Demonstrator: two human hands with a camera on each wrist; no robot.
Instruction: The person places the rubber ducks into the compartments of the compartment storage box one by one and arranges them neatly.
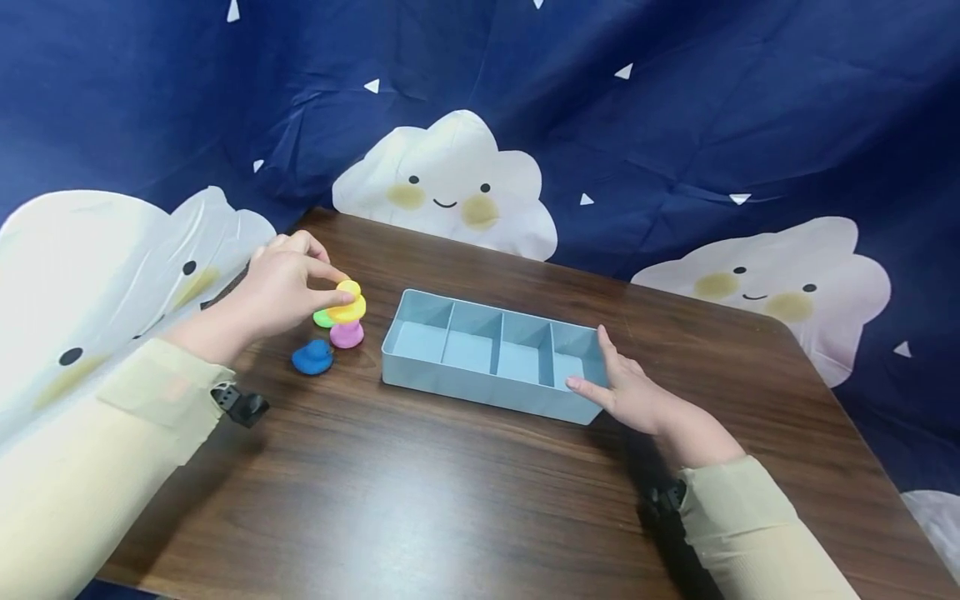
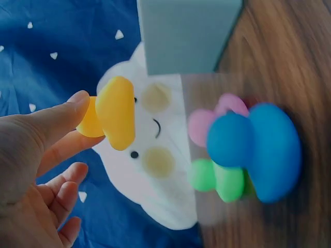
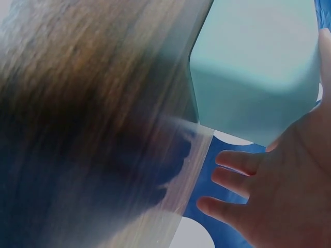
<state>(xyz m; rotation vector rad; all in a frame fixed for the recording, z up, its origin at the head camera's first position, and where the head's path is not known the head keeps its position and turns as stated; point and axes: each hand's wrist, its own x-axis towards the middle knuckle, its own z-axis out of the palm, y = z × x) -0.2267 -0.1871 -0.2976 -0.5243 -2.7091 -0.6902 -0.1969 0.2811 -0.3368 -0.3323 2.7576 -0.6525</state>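
Note:
Between its thumb and index finger my left hand [image 1: 281, 279] pinches a yellow toy duck [image 2: 116, 113] by its rounded head, raised over the table's left side. In the head view, a pink duck [image 1: 347, 335] and a green duck [image 1: 324, 318] sit just below it, the green one partly covered. A blue duck [image 1: 312, 357] lies nearest to me. My right hand [image 1: 633, 392] rests at the right end of a light blue divided tray [image 1: 480, 390], thumb over the near rim and index finger along the end. Its other fingers extend loosely in the right wrist view.
The tray has several compartments in a row, split by thin dividers [image 1: 498, 343]. It stands mid-table on a dark wooden tabletop [image 1: 420, 500]. A dark blue curtain [image 1: 585, 117] with smiling white clouds hangs behind the far edge and along the left side.

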